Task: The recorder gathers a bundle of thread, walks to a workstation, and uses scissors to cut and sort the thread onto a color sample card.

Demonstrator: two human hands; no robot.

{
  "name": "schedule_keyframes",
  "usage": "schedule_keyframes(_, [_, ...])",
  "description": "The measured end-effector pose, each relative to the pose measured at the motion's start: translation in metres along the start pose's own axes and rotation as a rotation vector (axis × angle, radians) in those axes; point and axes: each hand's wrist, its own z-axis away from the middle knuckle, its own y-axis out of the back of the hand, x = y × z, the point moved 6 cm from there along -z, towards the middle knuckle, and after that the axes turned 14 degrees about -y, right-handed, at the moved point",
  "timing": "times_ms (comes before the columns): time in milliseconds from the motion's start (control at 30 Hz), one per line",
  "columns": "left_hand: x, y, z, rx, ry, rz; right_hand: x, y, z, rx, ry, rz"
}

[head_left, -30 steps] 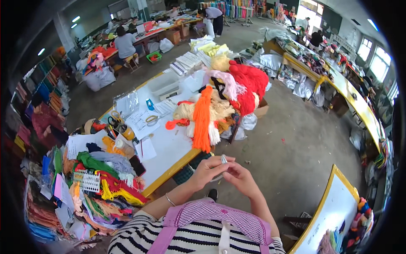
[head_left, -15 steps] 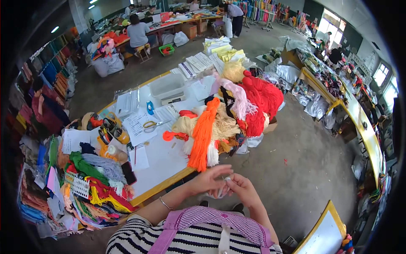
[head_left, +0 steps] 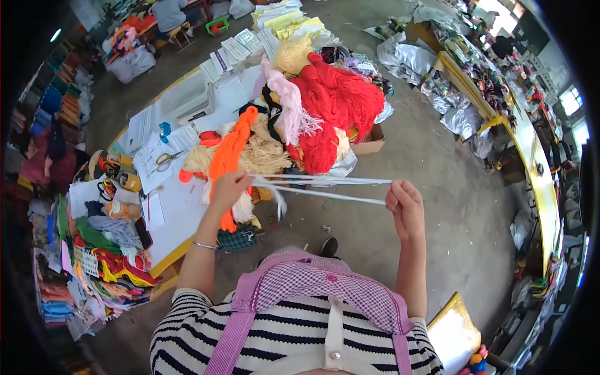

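Between my two raised hands, strands of white yarn (head_left: 340, 181) are pulled out nearly level, with a loose tail dangling near the left hand. My left hand (head_left: 230, 189) is closed on one end, in front of an orange yarn skein (head_left: 232, 147). At the other end, my right hand (head_left: 405, 203) grips the strands in a fist over the floor. Behind the strands, beige yarn (head_left: 265, 150), pink yarn (head_left: 287, 109) and a big heap of red yarn (head_left: 340, 94) lie on the table's edge.
The white table (head_left: 172, 231) holds scissors (head_left: 164, 161), paper sheets, a clear plastic bin (head_left: 187, 100) and stacked papers (head_left: 287, 22). Colourful yarn bundles (head_left: 119, 256) pile up at the left. A cardboard box (head_left: 369, 142) stands under the red yarn. A long yellow-edged table (head_left: 531, 175) curves along the right.
My hands were close together and have moved far apart, drawing the white yarn out between them. The view has tilted down and shifted right, so the table appears further left.
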Motion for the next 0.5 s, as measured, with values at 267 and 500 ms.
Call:
schedule_keyframes(267, [0.039, 0.027, -0.078, 0.087, 0.036, 0.109, -0.042, 0.02, -0.156, -0.146, -0.067, 0.048])
schedule_keyframes(500, [0.012, 0.023, -0.158, 0.685, -0.056, -0.211, -0.088, -0.032, -0.304, -0.213, 0.01, 0.169])
